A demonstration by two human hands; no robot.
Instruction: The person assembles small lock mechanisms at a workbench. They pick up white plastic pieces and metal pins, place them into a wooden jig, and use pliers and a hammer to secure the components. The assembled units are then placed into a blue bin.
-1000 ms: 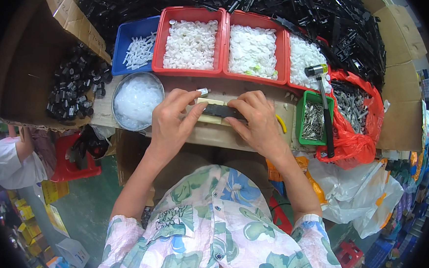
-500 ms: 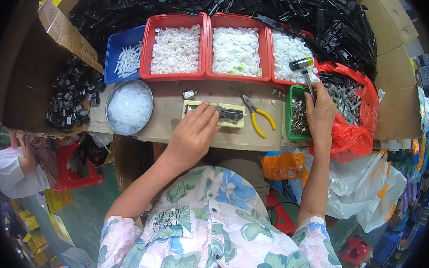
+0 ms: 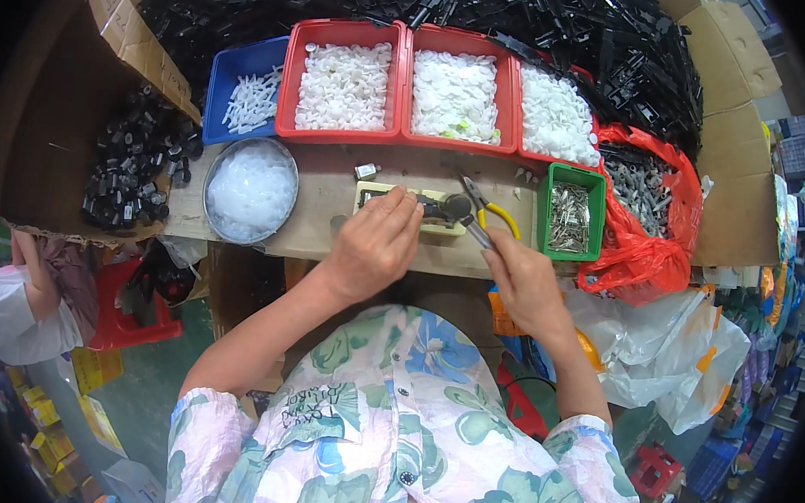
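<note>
A cream rectangular block (image 3: pixel 366 192) lies near the table's front edge with a long black plastic part (image 3: pixel 431 206) set in it. Fingers bunched together, my left hand (image 3: pixel 373 248) grips the left portion of this part and hides much of it. My right hand (image 3: pixel 528 282) is closed around the handle of a small mallet (image 3: pixel 479 232). The mallet's round head is down over the right end of the black part; whether they touch I cannot tell. Just behind and right of the head lie yellow-handled pliers (image 3: pixel 499 218). A small silvery block (image 3: pixel 367 171) rests behind the cream block.
A green bin (image 3: pixel 596 236) of metal pins and a red bag (image 3: pixel 646 266) of grey pieces stand right. Red bins (image 3: pixel 400 139) of white pieces and a blue bin (image 3: pixel 216 109) line the back. Left are a round metal dish (image 3: pixel 209 217) and black pieces (image 3: pixel 131 175) inside cardboard.
My right hand has swung the mallet from above the green bin down and left to the black part. My left hand stays on the part. The view has shifted slightly.
</note>
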